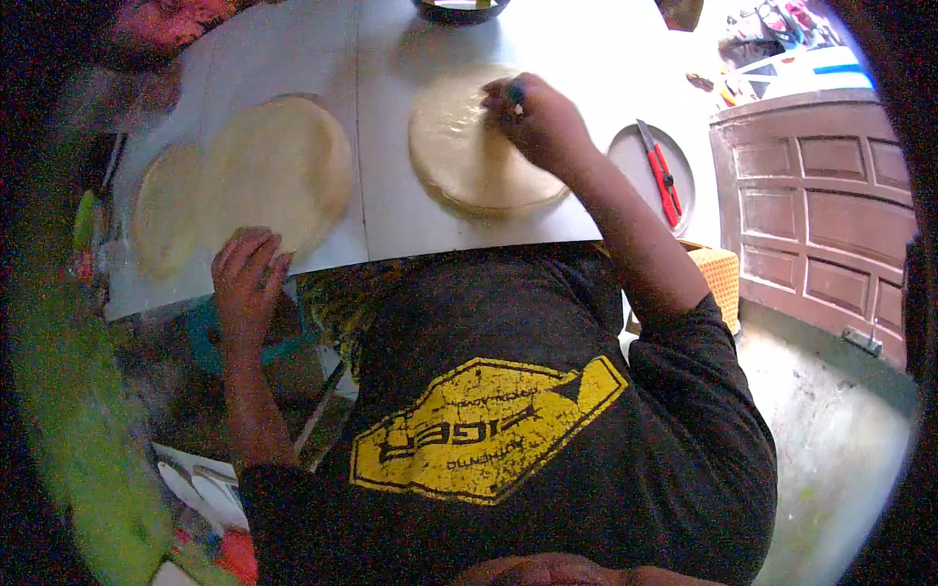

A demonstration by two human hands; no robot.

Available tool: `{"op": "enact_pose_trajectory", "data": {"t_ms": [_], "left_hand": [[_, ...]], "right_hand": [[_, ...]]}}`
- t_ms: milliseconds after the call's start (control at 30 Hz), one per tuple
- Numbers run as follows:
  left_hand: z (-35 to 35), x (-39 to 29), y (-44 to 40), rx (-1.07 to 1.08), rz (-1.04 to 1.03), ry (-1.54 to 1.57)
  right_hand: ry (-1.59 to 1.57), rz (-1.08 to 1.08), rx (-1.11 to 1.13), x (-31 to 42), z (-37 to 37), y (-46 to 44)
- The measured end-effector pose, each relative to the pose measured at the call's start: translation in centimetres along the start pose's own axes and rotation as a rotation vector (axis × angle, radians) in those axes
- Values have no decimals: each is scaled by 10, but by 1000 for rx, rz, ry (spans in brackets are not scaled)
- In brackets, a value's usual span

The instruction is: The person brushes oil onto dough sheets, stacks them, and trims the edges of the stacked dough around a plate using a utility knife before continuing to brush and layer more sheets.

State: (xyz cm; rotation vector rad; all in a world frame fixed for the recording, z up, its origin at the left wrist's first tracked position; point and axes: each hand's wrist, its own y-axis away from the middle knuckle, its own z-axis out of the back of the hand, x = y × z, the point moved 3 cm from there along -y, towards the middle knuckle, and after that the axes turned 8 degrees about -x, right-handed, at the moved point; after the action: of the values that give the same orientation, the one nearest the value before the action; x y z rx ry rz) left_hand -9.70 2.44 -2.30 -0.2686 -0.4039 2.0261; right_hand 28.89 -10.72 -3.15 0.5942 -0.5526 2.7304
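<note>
A thick pale round disc (454, 156) with a glossy wet-looking patch lies on the white table. Over its upper right side is my right hand (532, 117), fingers pinched together around something small and dark that I cannot make out. To the left, another pale disc (278, 171) overlaps a further pale disc (161, 215) at the table's left side. My left hand (249, 273) is at the lower rim of the overlapping disc, its fingers extended onto the edge and not wrapped around anything visible.
A red utility knife (662, 176) rests on a grey round plate (689, 171) at the right. A dark bowl (459, 12) stands at the far edge of the white table (386, 220). Beside the table are an orange woven basket (721, 278) and a brown panelled door (811, 195).
</note>
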Motion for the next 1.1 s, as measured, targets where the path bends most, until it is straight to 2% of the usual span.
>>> {"op": "enact_pose_trajectory", "data": {"t_ms": [33,67,133,233,267,300,367,400,433,500,633,667,733,767,800,833,933,1000,1033,1100], "left_hand": [[-6,2,-1,-2,12,-10],[-16,4,-1,10,-54,35],[-28,17,4,-16,-130,112],[-14,6,-7,-20,-46,207],[-7,6,-9,-20,-15,187],[-3,5,-12,-17,-45,196],[-2,6,-12,-19,-64,198],[-3,7,-12,-9,-74,212],[-5,7,-12,1,-88,228],[-10,11,-14,35,-79,223],[1,8,-20,97,-78,135],[2,10,-25,152,-51,144],[2,-3,-38,441,131,7],[-11,7,-35,555,109,-148],[12,-8,-51,392,125,-10],[-4,6,-37,349,-9,-63],[7,-5,-44,198,-143,17],[-10,4,-40,514,-33,-114],[-8,4,-34,498,-55,-114],[3,0,-31,190,-203,45]], "right_hand": [[4,-90,-79,-7,3,-4],[-11,-70,-73,-4,3,-3],[28,116,107,24,-9,3],[-33,199,103,55,-25,-10],[-90,328,62,64,-26,-15],[-104,352,74,73,-35,-20],[-397,460,72,93,-52,-26],[-302,536,198,102,-64,-28],[-360,630,192,111,-71,-26],[-252,625,369,132,-98,-28],[-126,616,482,171,-99,-31],[-82,539,559,169,-112,-35],[-151,571,520,174,-110,-30],[-178,587,507,174,-108,-27],[-86,633,426,169,-107,-28],[-96,570,476,173,-104,-30],[-170,461,489,172,-93,-31],[-151,472,575,179,-91,-30],[-137,458,556,181,-93,-27],[-126,425,512,178,-102,-25]]}}
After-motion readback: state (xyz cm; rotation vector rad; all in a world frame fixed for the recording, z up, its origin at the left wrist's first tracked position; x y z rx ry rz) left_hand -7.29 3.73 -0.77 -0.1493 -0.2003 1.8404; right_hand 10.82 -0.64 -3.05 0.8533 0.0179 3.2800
